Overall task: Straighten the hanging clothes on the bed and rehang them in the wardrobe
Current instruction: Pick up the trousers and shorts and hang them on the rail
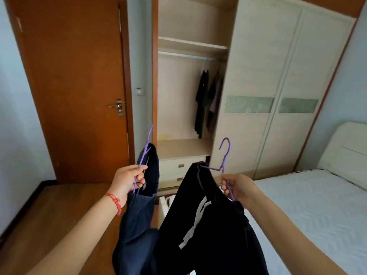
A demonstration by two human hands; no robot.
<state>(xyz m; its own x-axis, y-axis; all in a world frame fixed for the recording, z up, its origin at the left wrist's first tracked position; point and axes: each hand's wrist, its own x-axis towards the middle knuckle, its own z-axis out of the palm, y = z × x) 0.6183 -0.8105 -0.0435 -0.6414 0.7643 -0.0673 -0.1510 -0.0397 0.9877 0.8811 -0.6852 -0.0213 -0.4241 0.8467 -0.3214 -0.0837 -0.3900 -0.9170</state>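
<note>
My left hand [128, 180] grips a purple wire hanger [146, 153] that carries dark navy trousers [137, 221]. My right hand [237, 188] grips a second purple hanger [224, 155] bearing black trousers with a white drawstring [210, 231]. Both garments hang in front of me, between my arms. Ahead, the wardrobe [190, 96] stands with its left section open. Its rail [188, 55] runs under a shelf, and dark clothes [206, 102] hang at the rail's right end. The bed [309, 205] lies to my right.
A closed brown door [75, 92] stands left of the wardrobe. Drawers [178, 171] sit below the open hanging section. The wardrobe's sliding panels [278, 86] cover its right part. A white headboard [345, 153] rises at the far right. Wooden floor [55, 211] stretches to my left.
</note>
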